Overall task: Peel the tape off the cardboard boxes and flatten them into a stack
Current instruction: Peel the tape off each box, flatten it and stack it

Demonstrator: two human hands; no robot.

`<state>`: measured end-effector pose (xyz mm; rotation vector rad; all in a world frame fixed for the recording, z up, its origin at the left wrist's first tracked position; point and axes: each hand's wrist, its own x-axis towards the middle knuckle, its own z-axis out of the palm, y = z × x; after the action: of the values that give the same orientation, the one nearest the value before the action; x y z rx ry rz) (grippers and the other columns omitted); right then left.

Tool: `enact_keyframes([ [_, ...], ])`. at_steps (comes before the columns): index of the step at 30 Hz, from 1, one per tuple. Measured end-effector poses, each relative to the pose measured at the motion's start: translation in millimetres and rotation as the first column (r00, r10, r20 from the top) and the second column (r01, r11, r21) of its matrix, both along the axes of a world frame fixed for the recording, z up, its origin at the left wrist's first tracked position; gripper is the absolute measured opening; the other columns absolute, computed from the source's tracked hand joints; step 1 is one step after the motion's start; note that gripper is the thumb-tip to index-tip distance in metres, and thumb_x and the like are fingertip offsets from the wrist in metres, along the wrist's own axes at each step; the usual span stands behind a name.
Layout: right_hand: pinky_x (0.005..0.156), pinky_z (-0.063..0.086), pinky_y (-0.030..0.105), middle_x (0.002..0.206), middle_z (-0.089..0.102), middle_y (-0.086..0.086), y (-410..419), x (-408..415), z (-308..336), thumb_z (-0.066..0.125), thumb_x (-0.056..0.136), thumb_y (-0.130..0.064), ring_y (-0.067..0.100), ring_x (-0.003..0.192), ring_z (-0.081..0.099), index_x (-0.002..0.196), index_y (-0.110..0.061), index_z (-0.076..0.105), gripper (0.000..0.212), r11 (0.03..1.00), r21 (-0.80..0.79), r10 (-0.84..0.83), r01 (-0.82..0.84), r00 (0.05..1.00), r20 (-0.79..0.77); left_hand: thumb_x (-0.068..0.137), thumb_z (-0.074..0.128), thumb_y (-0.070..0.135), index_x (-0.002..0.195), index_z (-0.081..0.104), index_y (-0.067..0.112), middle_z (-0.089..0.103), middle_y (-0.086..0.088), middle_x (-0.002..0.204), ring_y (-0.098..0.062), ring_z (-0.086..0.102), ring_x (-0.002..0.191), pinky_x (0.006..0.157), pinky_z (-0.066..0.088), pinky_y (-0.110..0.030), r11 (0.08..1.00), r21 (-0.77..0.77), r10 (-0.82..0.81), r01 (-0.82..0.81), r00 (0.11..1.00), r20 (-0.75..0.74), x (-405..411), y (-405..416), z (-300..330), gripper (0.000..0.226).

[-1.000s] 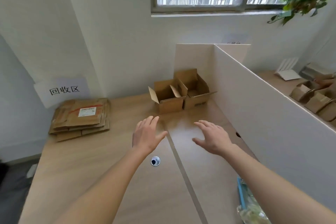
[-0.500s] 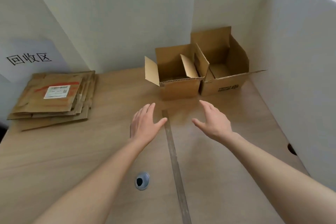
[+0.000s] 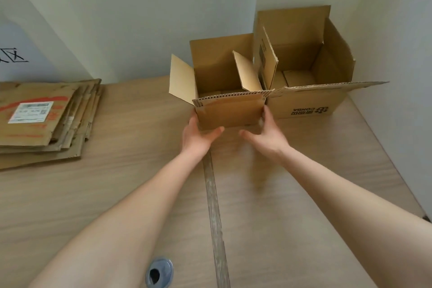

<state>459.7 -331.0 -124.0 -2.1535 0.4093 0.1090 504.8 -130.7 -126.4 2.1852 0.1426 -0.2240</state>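
A small open cardboard box stands on the desk, flaps up. My left hand grips its lower left corner, thumb across the bottom of the front face and fingers hidden behind the left side. My right hand touches the box's right edge with straight fingers slipped between it and a bigger open box; its thumb is spread clear of the cardboard. The bigger box, printed CONBA, stands tight against the small one on the right. A stack of flattened boxes lies at the far left.
White walls close in the desk at the back and on the right. A grey seam strip runs down the desk's middle, with a round cable grommet near the front. A paper sign hangs on the left wall.
Both hands have moved forward from hovering over the desk to the small box, and the view has closed in on the two boxes. The boxes and the stack have not moved.
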Motion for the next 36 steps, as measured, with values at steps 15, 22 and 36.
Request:
enact_keyframes([
  [15,0.102,0.050,0.049,0.129,0.050,-0.018,37.6,-159.0,23.9,0.074,0.087,-0.040,0.005,0.122,0.053,0.127,-0.036,0.025,0.063,0.960,0.280,-0.038,0.007,0.993,0.109,0.082,0.084,0.034,0.145,0.040,0.035,0.057,0.014,0.134,-0.009,0.056,0.120,0.098,0.041,-0.022,0.938,-0.294,0.229,-0.184,0.965,0.126,-159.1,14.0,32.9,0.076],
  [22,0.102,0.048,0.036,0.140,0.036,-0.008,57.4,-224.9,103.2,0.086,0.064,-0.055,0.008,0.122,0.048,0.140,-0.041,0.018,0.103,0.987,0.160,-0.013,-0.026,0.970,0.243,0.069,0.089,0.052,0.153,0.026,0.043,0.048,0.016,0.149,-0.007,0.049,0.131,0.105,0.042,-0.028,0.970,-0.238,0.111,-0.055,0.967,0.229,-233.5,48.9,99.7,0.106],
  [36,0.083,0.061,0.029,0.122,0.062,-0.009,130.7,-405.1,254.6,0.064,0.082,-0.063,0.015,0.115,0.062,0.133,-0.027,0.048,0.064,0.972,0.228,0.001,-0.063,0.965,0.262,0.063,0.095,0.045,0.155,0.006,0.043,0.014,0.026,0.162,0.001,0.031,0.139,0.095,0.037,-0.009,0.966,-0.037,-0.185,0.255,0.789,0.586,-414.5,155.1,234.0,0.128],
])
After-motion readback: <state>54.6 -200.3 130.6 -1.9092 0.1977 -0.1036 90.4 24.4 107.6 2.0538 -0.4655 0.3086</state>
